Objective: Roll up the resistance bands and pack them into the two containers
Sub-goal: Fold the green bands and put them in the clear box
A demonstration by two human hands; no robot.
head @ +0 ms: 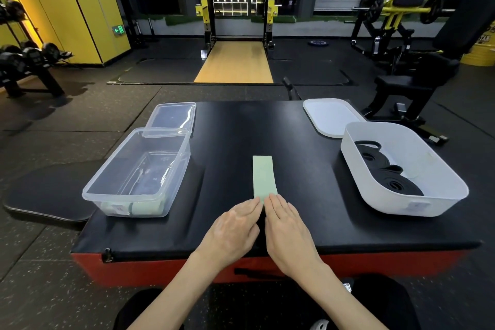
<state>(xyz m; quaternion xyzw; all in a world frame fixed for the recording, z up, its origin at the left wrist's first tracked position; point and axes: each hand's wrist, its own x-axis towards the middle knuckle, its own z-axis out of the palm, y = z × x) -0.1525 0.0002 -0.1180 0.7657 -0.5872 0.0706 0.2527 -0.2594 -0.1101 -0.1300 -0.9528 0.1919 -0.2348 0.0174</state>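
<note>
Legs (380, 303): dark trousers, btm edge of frame, forearms reaching fwd over them.
L hand (230, 230): lower ctr, palm down, fingers straight, tips on near end of green band (263, 178). Not curled round anything.
R hand (289, 230): just beside L, same pose, fingers straight, tips touching same band end. Thumbs hidden, can't tell if they tuck under.
Green band: pale green strip, flat on padded box (267, 126), ctr of frame, running away from hands. Near end covered by fingertips; can't tell if a roll is started.
Padded box: black top, red sides, zip pull at lower-left corner.
Clear container (178, 174): left of ctr, on box top, well apart from band. Pale rolled bands (139, 208) sit at its near end.
Clear lid (171, 115): behind clear container, near edge resting on its far rim.
White container (375, 196): right side of frame, holds black bands (388, 169), coiled.
White lid (329, 115): flat on box top, just behind white container, upper right of the top.
Background: dumbbell rack (26, 59) upper left; squat rack (235, 8) w/ wood platform top ctr; black bench (428, 67) & yellow drum (479, 54) upper right.
</note>
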